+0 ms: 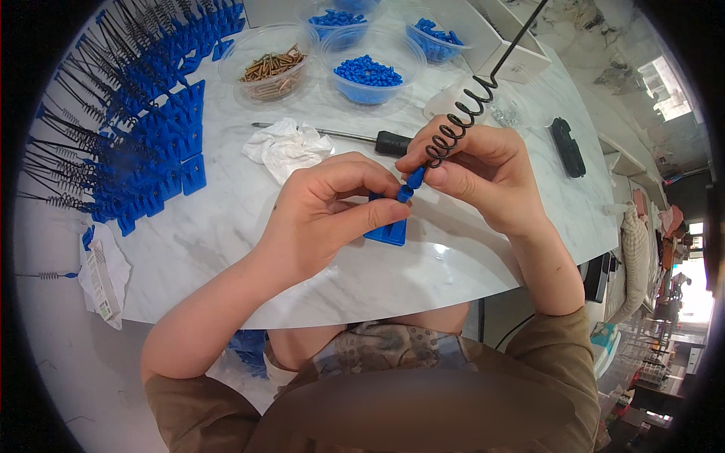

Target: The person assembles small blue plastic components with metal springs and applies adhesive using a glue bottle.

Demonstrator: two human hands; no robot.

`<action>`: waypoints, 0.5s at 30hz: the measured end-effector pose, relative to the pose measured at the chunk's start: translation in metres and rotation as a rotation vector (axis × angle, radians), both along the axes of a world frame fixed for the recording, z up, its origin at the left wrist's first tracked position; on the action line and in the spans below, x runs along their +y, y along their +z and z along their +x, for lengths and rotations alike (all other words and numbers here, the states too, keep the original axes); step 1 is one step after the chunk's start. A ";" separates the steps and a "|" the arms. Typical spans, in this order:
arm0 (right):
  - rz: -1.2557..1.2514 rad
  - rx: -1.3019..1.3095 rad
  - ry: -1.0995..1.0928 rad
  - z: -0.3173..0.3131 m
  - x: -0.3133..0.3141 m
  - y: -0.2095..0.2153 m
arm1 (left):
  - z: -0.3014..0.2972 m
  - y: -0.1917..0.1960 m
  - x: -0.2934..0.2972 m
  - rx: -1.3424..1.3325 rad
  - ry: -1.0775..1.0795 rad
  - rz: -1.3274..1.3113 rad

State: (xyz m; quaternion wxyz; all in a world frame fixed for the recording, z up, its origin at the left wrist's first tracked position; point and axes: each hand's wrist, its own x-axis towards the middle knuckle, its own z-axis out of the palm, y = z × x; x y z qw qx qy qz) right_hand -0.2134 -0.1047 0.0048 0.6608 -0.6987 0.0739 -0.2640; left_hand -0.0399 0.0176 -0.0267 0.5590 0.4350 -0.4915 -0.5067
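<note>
My left hand (328, 211) grips a flat blue plastic base (388, 231) just above the white marble table (226, 226). My right hand (483, 170) pinches a black coiled spring rod (461, 121) near its small blue end cap (414, 178), which meets the top of the base. The rod's straight wire runs up and to the right, out of the picture. Both hands are close together at the table's middle.
A big pile of finished blue bases with black spring rods (128, 113) fills the left. At the back stand clear bowls of brass screws (270, 66) and blue caps (368, 72). A screwdriver (355, 137), crumpled tissue (291, 147) and a black object (568, 147) lie nearby.
</note>
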 end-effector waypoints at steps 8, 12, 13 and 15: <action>-0.135 0.020 -0.020 0.001 0.001 0.002 | 0.001 0.002 0.000 -0.032 0.004 0.035; -0.149 0.023 -0.022 0.000 -0.001 0.000 | 0.001 0.002 0.000 -0.021 0.007 0.011; -0.160 0.036 -0.022 0.000 -0.001 0.001 | 0.001 0.002 0.000 -0.020 0.006 0.004; -0.133 0.044 -0.034 0.000 0.001 0.002 | 0.001 0.001 0.000 -0.030 0.012 -0.023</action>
